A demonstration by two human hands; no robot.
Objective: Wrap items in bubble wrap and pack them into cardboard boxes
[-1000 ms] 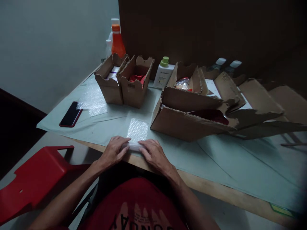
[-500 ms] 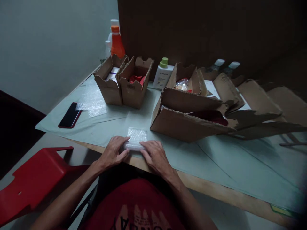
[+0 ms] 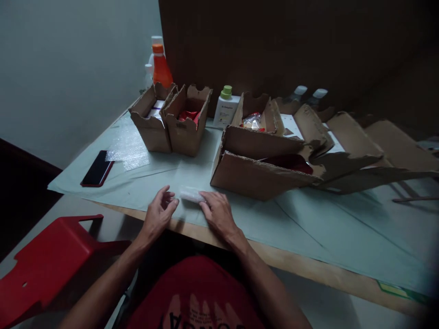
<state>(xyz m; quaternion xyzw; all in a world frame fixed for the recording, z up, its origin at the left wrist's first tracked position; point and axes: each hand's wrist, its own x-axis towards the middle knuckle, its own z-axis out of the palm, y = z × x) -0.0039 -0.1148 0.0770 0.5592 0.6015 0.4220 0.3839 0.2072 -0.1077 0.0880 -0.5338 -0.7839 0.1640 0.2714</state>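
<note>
A small roll of bubble wrap (image 3: 191,194) lies on the pale green table cover (image 3: 164,176), close to the front edge. My right hand (image 3: 218,211) grips its right end between thumb and fingers. Just left of the roll is my left hand (image 3: 160,209), apart from it, with fingers curled loosely and a gap between thumb and fingertips. Whatever may be inside the roll cannot be made out. Flat sheets of bubble wrap (image 3: 128,144) lie further back on the left, partly over a dark phone (image 3: 98,169) with a red edge.
Several cut cardboard boxes (image 3: 254,178) holding packets and white items stand along the back and right. Behind them are an orange bottle (image 3: 161,68) and a white bottle with a green cap (image 3: 226,109). A red plastic stool (image 3: 58,256) stands at the lower left.
The bubble wrap has been rolled up fully, its flat flap now wound in, and lies slightly further from the table edge. My left hand has let go and moved left.
</note>
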